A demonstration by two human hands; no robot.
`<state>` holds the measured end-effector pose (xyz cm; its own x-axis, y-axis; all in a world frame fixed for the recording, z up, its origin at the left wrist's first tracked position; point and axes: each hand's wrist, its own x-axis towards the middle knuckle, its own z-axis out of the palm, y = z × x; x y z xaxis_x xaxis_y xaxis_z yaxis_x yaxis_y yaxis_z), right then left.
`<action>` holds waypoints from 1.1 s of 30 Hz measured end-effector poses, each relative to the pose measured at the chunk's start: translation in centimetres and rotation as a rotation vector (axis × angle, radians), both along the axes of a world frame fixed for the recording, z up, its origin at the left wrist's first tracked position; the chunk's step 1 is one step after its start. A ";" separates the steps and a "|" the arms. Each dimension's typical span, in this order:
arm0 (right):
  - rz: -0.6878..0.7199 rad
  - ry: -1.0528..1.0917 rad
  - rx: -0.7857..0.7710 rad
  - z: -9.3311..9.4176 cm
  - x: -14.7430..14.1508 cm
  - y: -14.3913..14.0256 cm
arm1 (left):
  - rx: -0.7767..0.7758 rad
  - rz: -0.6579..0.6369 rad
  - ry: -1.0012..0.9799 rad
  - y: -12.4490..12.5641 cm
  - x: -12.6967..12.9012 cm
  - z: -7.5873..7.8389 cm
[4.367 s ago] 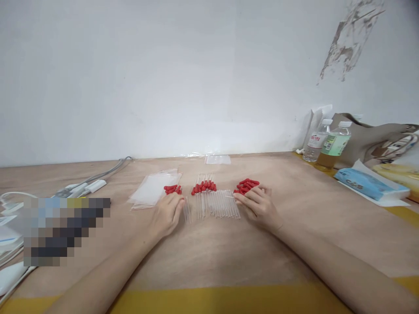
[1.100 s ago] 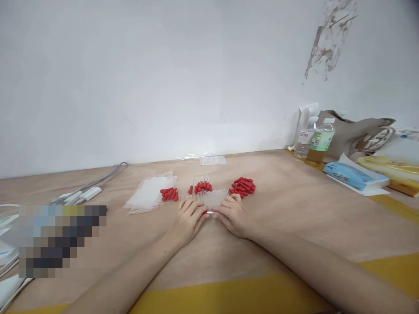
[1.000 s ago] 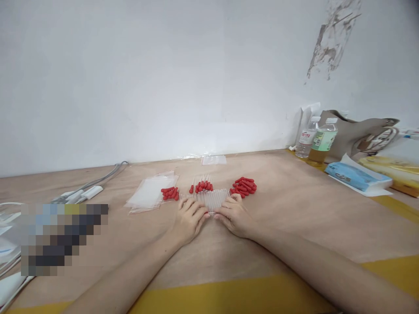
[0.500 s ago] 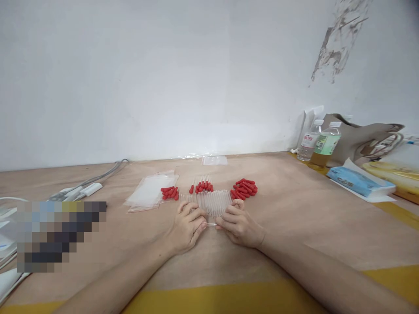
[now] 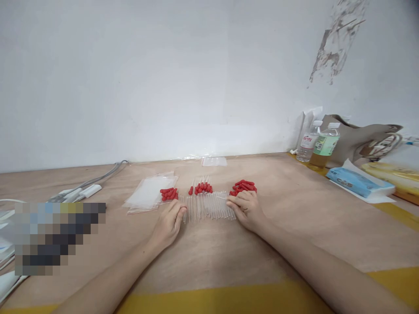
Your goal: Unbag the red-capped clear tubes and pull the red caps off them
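Clear glass tubes (image 5: 209,206) blur together between loosely curled, empty-looking hands (image 5: 170,222) (image 5: 246,210).

On the wooden table (image 5: 294,226), a row of clear glass tubes (image 5: 209,207) lies between the left hand (image 5: 168,222) and the right hand (image 5: 246,210), each hand touching its end of the row. Three small heaps of red rubber bulbs (image 5: 244,186) sit just behind the tubes, with flat clear plastic bags (image 5: 149,194) left of them. Two bottles (image 5: 319,141) stand by the white wall at far right.

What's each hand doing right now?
Left hand: open, fingertips at the left end of the glass tubes.
Right hand: curled loosely at their right end; grip unclear.
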<state>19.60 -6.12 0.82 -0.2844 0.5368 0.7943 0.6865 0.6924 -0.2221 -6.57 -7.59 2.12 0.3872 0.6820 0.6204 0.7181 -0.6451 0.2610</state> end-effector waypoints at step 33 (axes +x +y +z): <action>-0.104 -0.365 -0.178 0.7 -11.2 0.9 | -0.393 0.674 -0.091 11.3 -7.7 3.2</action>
